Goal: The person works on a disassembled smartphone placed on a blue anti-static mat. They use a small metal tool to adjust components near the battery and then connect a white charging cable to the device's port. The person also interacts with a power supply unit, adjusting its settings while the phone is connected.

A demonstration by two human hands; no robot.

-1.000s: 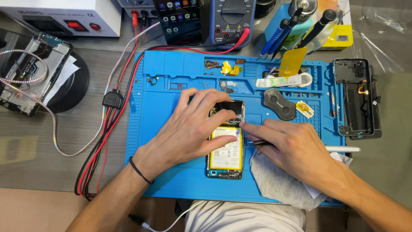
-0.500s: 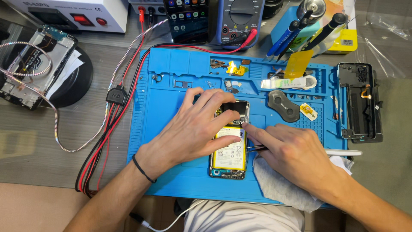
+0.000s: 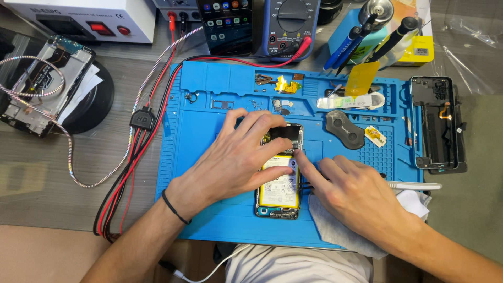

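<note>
Head view looks straight down on a blue repair mat laid on a grey table. An opened phone lies face down near the mat's front edge, its back cover off, so that the pale battery and the dark board at its upper end show. The left hand lies flat across the phone's left side, fingers spread wide and pressing its upper end, closed on nothing; a thin black band circles that wrist. The right hand comes in from the right with its forefinger stretched out, the tip touching the phone's right edge just under the dark board. A thin dark tool shows under this hand beside the battery (whether the fingers grip it I cannot tell). This hand rests partly on a grey cloth that hangs over the mat's front edge.

Farther back on the mat stand small parts, a dark oval pad and a yellow pick. A black phone frame lies at the mat's right edge. Behind the mat stands a multimeter, beside a lit phone. Red and black leads run down the left side of the mat.
</note>
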